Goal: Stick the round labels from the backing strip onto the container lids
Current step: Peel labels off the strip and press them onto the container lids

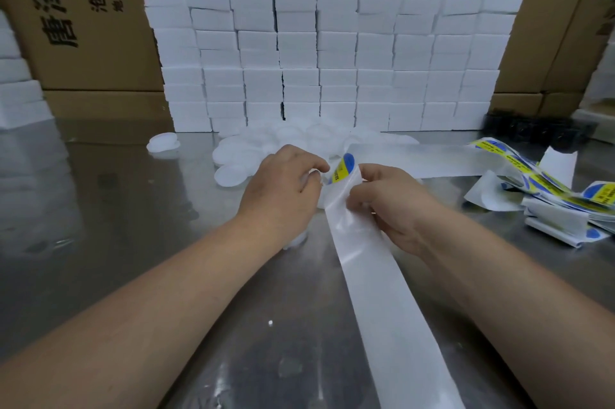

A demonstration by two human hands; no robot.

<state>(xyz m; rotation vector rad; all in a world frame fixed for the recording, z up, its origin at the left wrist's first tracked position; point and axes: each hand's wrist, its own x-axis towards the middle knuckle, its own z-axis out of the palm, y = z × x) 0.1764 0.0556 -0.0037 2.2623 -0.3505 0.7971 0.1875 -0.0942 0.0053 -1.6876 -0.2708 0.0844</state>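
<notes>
A white backing strip (376, 275) runs from the table's near edge up to my hands, bends there and goes off to the right. At the bend a round blue and yellow label (344, 166) stands half peeled. My right hand (382, 200) pinches the strip just below the label. My left hand (283, 185) is curled beside the label, fingertips near its edge; whether it holds something white underneath is hard to tell. A heap of white round lids (253, 149) lies just behind my hands. One lid (163, 142) sits apart at the left.
A wall of stacked white blocks (332, 59) stands behind the lids, with cardboard boxes (83, 26) behind it. A tangle of labelled strip (549, 189) lies at the right on the steel table (116, 209). Dark small objects (532, 129) sit at the back right.
</notes>
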